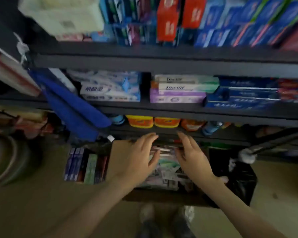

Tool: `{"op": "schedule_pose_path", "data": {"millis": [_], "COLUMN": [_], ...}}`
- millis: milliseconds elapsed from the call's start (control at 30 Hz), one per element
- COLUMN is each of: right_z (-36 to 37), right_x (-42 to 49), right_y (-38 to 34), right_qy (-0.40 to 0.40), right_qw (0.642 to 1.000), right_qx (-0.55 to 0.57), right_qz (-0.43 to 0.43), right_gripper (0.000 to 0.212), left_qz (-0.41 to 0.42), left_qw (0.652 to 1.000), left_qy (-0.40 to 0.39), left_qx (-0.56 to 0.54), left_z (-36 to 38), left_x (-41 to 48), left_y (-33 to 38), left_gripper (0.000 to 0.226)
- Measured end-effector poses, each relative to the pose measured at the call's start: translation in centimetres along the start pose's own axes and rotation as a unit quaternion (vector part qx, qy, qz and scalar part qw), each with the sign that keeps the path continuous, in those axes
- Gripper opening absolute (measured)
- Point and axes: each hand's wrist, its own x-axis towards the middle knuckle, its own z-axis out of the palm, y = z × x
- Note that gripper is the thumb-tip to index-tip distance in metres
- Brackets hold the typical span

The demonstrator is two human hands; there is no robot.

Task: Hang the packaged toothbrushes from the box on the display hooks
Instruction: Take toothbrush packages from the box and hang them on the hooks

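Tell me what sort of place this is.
Most likely a shop's dental-care aisle: dark shelves stacked with toothpaste boxes, yellow-and-orange containers on a lower shelf, and on the floor an open cardboard box of packaged toothbrushes waiting to be put out.

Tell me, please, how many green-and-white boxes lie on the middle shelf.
2: the upper green-and-white box lies on the lower one, atop a purple box on the middle shelf; others may be hidden behind.
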Motion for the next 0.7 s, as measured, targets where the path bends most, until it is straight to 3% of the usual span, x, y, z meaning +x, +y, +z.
{"op": "schedule_pose_path", "data": {"millis": [67,167,300,400,567,700], "right_z": [5.6,12.8,21.3,26.8,35.2,37.7], "right_x": [-1.0,-2.3,-3.1,-2.6,-0.8,0.2], "right_y": [1.8,5.9,13.4,19.1,25.9,27.2], "right_qy": [-0.082,-0.181,-0.258,-0.290,-0.360,-0.308], "right_qw": [0.995,0.974,0.944,0.929,0.913,0.940], "right_qx": [-0.013,-0.019,-0.046,-0.097,-0.115,-0.100], "right_qz": [0.056,0.131,0.198,0.206,0.155,0.105], "right_gripper": [0.056,0.056,0.058,0.061,0.071,0.045], "left_qz": [-0.056,-0.169,-0.247,-0.276,-0.258,-0.271], "left_qw": [0.995,0.961,0.923,0.901,0.902,0.882], "left_qy": [-0.081,-0.215,-0.291,-0.329,-0.345,-0.384], "left_qx": [0.006,0.046,0.053,0.057,0.044,0.027], "left_z": [3.2,8.8,16.3,21.2,27.1,29.1], "left_x": [-3.6,-7.9,-11.3,-12.7,-14.4,-15.6], "left_y": [-3.1,-8.3,-13.6,-16.6,-19.6,-20.7], "left_gripper": [0.046,0.051,0.057,0.057,0.060,0.063]}}
